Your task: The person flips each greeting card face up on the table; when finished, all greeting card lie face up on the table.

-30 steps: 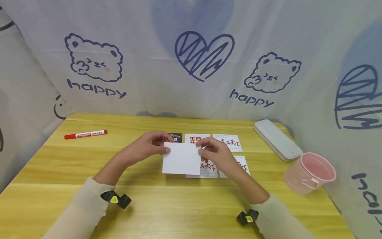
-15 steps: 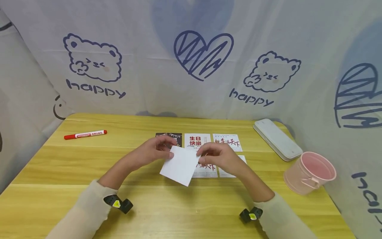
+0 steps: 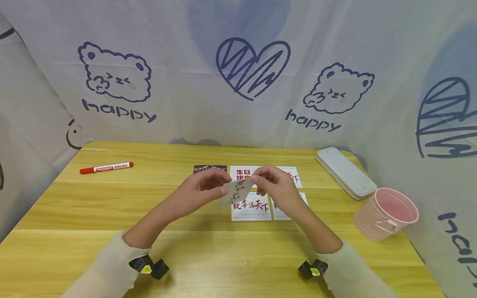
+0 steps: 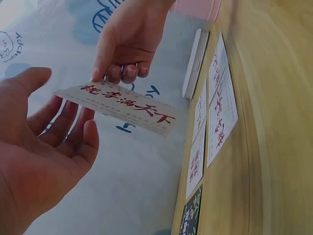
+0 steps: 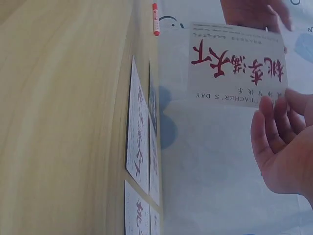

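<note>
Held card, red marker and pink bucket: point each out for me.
Held card (image 3: 237, 191), head view, middle of its printed face.
Red marker (image 3: 106, 167), head view, middle of its white barrel.
Pink bucket (image 3: 367, 224), head view, on its outer wall.

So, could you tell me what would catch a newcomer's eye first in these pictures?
First, the card with red calligraphy, held in the air above the middle of the yellow wooden table between the left hand and the right hand. Behind it lie more cards in rows on the table. A red marker lies at the far left, and a pink bucket sits tilted at the right edge.
</note>
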### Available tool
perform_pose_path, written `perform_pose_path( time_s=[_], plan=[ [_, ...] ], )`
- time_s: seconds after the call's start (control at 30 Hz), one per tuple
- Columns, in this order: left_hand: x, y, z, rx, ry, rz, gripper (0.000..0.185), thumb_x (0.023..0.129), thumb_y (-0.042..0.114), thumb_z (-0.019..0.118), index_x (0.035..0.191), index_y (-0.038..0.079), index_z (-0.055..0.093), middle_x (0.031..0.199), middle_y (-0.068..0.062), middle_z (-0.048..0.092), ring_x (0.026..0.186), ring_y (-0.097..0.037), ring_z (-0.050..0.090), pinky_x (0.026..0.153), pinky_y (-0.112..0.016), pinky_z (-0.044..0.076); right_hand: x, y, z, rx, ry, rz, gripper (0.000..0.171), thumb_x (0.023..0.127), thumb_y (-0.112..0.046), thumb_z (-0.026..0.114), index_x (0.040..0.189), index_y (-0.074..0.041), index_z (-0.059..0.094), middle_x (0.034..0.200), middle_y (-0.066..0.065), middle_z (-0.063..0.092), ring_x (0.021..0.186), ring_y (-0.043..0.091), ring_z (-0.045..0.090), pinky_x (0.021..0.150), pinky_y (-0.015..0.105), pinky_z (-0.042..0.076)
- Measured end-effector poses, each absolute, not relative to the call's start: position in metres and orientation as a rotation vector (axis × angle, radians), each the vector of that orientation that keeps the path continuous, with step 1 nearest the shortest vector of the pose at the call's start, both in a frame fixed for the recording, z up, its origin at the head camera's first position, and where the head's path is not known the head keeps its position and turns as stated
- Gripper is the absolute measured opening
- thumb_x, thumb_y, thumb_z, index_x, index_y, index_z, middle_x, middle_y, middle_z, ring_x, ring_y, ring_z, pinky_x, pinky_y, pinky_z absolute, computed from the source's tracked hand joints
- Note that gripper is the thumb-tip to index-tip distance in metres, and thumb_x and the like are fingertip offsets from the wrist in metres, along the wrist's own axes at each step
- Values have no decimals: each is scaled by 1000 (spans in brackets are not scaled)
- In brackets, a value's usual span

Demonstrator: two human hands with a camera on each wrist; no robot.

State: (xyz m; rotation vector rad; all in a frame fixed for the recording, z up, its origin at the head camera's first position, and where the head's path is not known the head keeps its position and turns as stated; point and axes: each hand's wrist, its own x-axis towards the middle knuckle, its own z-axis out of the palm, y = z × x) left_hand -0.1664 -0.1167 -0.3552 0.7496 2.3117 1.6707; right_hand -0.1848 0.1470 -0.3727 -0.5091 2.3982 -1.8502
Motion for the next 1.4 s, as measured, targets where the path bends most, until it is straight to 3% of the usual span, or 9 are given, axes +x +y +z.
perform_pose_path(
  time_s=[0.3,0.5,0.6,0.73,0.93,1.07,1.27,1.4],
  plan=[
    [-176,-121,-362,550,2363,1798,24,97,7,64,121,6,61,116,-13,65,98,-23,64,85,-32,55,-185,145,-374,-445,2419,-1887,23,99,-30,66,113,-12,65,90,15,64,74,22,61,67,29,55],
    [-185,-126,-365,354,2123,2141,25,96,2,59,120,-1,51,110,-13,61,92,-18,65,84,-29,58,-186,144,-376,-494,2497,-1964,31,99,-21,66,127,-9,58,105,11,64,89,29,63,72,30,57],
    [-187,-127,-366,327,1982,2273,22,96,0,57,117,0,47,107,-10,61,90,-16,66,86,-30,58,-187,143,-378,-516,2485,-2025,32,98,-18,66,127,-7,57,107,12,66,93,22,66,77,32,58],
    [-189,-125,-369,328,1860,2331,20,96,-3,56,112,2,45,105,-8,62,90,-15,67,87,-29,57,-187,144,-379,-559,2451,-2115,27,99,-13,65,124,-3,59,100,14,67,87,17,69,78,37,60],
    [-191,-132,-367,361,2041,2177,32,97,4,56,127,1,46,113,-8,59,99,-16,62,86,-25,55,-187,144,-376,-579,2387,-2135,25,98,-8,65,121,0,62,95,15,65,78,15,67,73,30,60],
    [-192,-147,-368,382,2230,1986,40,99,11,58,137,3,48,122,-13,57,102,-19,59,82,-25,54,-186,139,-380,-552,2408,-1944,24,98,-12,66,121,-6,65,96,13,64,77,21,64,69,29,57],
    [-187,-164,-389,333,2403,1666,34,99,14,62,130,2,56,108,-14,62,86,-25,61,68,-32,53,-191,122,-396,-553,2449,-1619,22,98,-18,65,119,-15,68,95,5,68,85,41,62,64,36,53],
    [-186,-176,-399,306,2366,1571,31,98,10,61,126,-2,54,101,-14,64,83,-28,64,69,-34,53,-201,108,-409,-580,2472,-1460,21,96,-17,67,116,-13,69,93,2,70,82,31,66,67,31,53]
  ],
)
